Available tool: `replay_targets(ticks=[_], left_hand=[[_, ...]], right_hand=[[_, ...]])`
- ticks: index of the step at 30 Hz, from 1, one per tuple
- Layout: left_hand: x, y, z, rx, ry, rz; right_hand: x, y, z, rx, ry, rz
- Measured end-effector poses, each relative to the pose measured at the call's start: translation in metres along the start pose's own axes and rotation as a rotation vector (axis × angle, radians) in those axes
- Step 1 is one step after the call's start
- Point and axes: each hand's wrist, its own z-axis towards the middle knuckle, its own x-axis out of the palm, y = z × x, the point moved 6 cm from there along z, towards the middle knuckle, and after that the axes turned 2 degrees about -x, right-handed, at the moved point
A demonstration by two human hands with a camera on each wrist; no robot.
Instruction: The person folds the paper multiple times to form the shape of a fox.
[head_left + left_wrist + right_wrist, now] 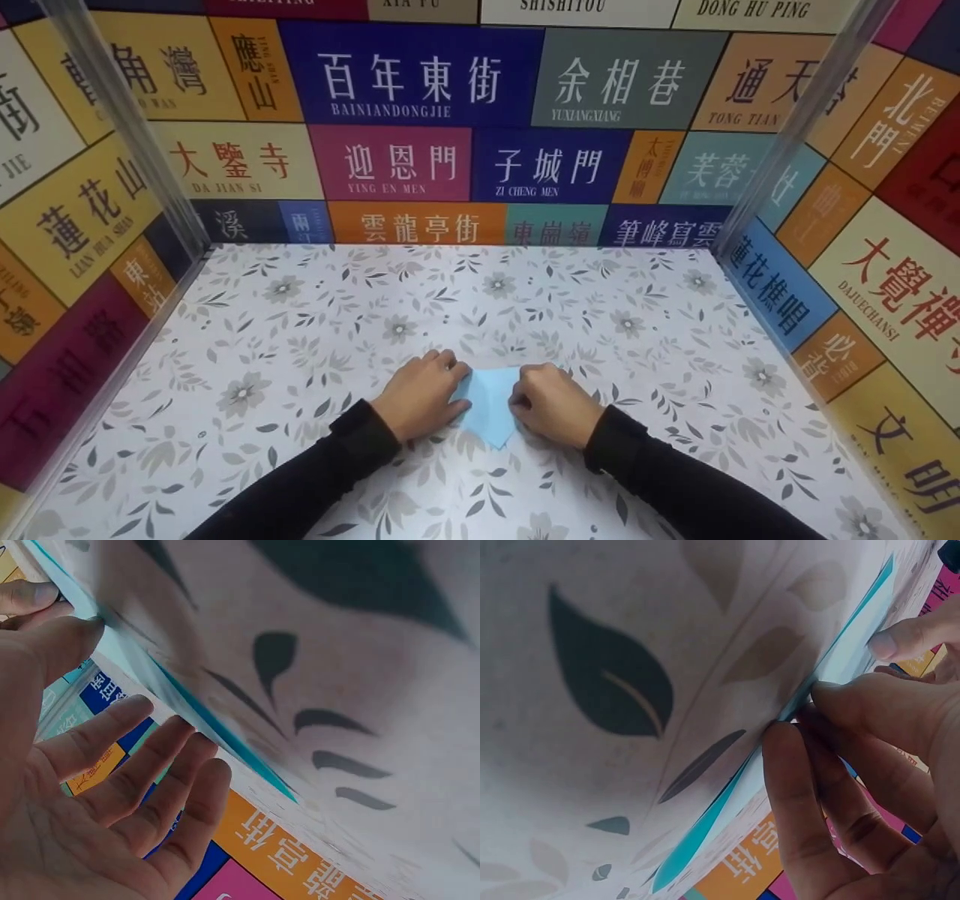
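A small piece of folded light blue paper [489, 409] lies on the table between the two hands, its lower end coming to a point. The left hand [424, 394] rests at the paper's left side. In the left wrist view its thumb [79, 634] touches the paper, while the other fingers [161, 769] are spread and loosely extended. At the opposite side, the right hand [555, 405] pinches the paper's edge between curled fingers [791, 787] and thumb. Seen edge-on in the right wrist view, the paper [697, 846] shows a slightly raised layer along its fold.
A white tabletop with grey flowers and leaves [315, 330] spreads around the hands. Walls of colourful panels with Chinese lettering [409, 75] stand behind and at both sides. Clear strips [787, 120] run up the back corners.
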Motion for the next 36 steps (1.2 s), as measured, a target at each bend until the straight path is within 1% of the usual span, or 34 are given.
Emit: replay_targets(ticks=[5,8,10,14,16,24,30,36], left_hand=[[0.0,0.002,0.008,-0.02,0.011,-0.016],[-0.001,0.003,0.011,-0.032,0.0,-0.043],[-0.003,0.003,0.012,-0.028,-0.023,-0.063],[-0.007,0.003,0.013,-0.007,-0.097,-0.098],[-0.009,0.002,0.013,0.001,-0.124,-0.116],[-0.017,0.003,0.01,-0.01,-0.148,-0.175],[-0.032,0.006,0.01,-0.005,-0.193,-0.191],[-0.052,0.009,0.011,-0.009,-0.208,-0.201]], right_hand=[[-0.001,0.0,-0.001,-0.006,-0.003,0.006],[-0.001,-0.001,-0.001,-0.008,-0.006,0.01],[-0.001,-0.001,-0.002,-0.007,-0.01,0.013],[-0.001,-0.002,-0.002,-0.006,-0.019,0.02],[-0.001,-0.001,-0.002,-0.006,-0.023,0.023],[-0.002,-0.002,-0.004,0.02,-0.022,0.019],[-0.016,0.002,-0.002,-0.023,-0.108,0.0],[-0.042,0.01,0.003,-0.061,-0.198,-0.028]])
